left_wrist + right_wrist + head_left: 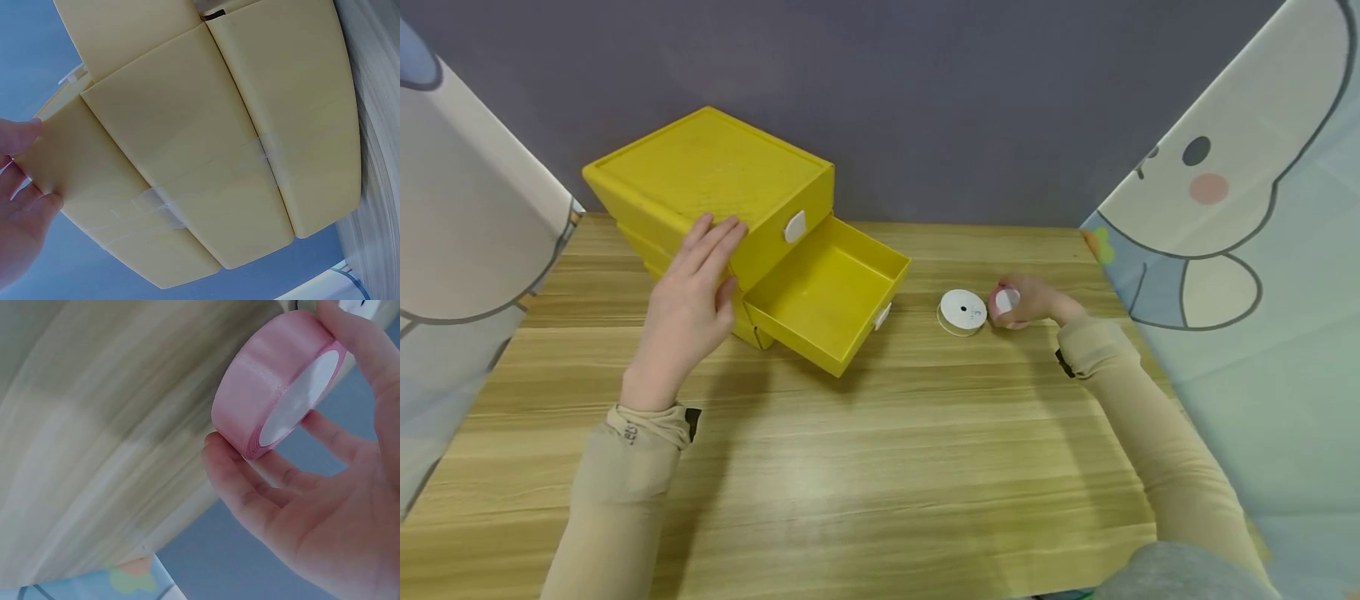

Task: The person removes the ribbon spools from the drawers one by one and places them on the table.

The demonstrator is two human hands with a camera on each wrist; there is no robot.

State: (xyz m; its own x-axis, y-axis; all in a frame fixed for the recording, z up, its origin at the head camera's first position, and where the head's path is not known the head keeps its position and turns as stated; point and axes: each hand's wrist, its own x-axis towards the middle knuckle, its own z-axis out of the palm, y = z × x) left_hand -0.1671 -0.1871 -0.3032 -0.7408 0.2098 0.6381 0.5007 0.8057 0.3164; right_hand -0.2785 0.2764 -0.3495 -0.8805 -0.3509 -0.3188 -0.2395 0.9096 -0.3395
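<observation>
My left hand (685,308) rests with straight fingers on the near top edge of a yellow three-tier drawer box (715,171). Its middle drawer (827,292) is pulled out, and the bare inside shows. In the left wrist view, thumb and fingertips touch the box's top tier (94,181). To the right, my right hand (1033,300) grips a roll of pink ribbon (269,381) on the wooden table, thumb on one side and fingers on the other. The roll has a white centre. Just left of it lies a white ribbon spool (962,310) with a small dark hole.
The wooden table (850,467) runs up to a dark grey wall (962,117). Cartoon-printed cloth (1247,250) hangs along the left and right sides. White pull tabs (795,226) stick out from the drawer fronts, and the pulled-out drawer juts towards the spool.
</observation>
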